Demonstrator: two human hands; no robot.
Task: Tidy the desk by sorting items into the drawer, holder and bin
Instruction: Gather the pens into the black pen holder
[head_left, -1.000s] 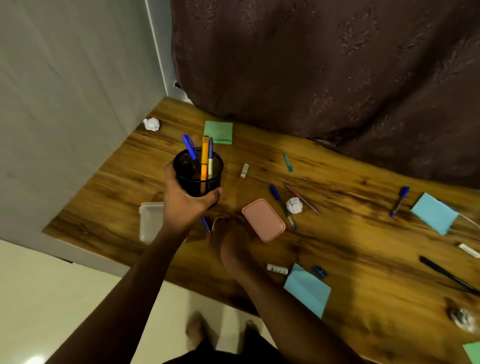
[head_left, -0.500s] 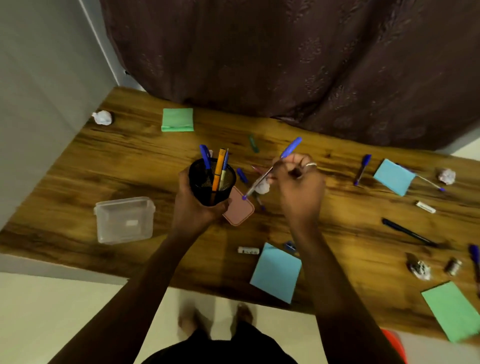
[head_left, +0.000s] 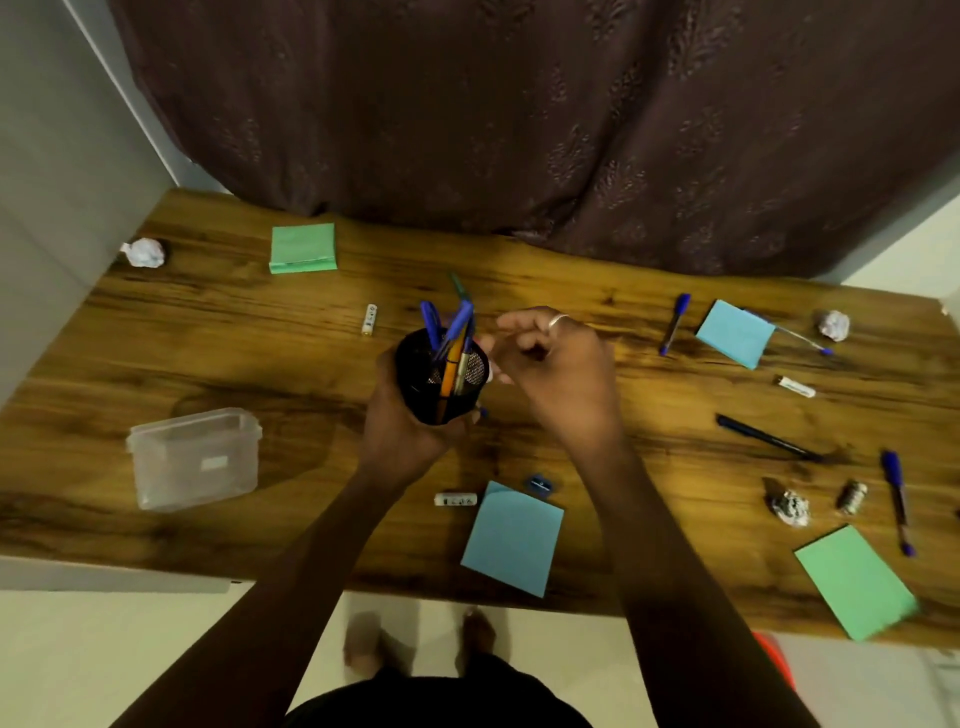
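Moved from right-hand pinch into holder since earlier: blue pen (head_left: 460, 319). Left hand (head_left: 395, 431) wrapped round black mesh holder (head_left: 423, 387), held above desk (head_left: 208, 338). Just beside its rim, right hand (head_left: 561, 374) loosely curled, holding nothing.

Nothing can be read — the white tube (head_left: 455, 500) just left of the blue notepad (head_left: 511, 540) bears dark marks, the clear plastic box (head_left: 193, 457) farther left a pale label, both blurred.

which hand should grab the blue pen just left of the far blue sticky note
Right. The left hand grips the pen holder, while the right hand looks empty and sits nearer the blue pen, which lies off to its right.
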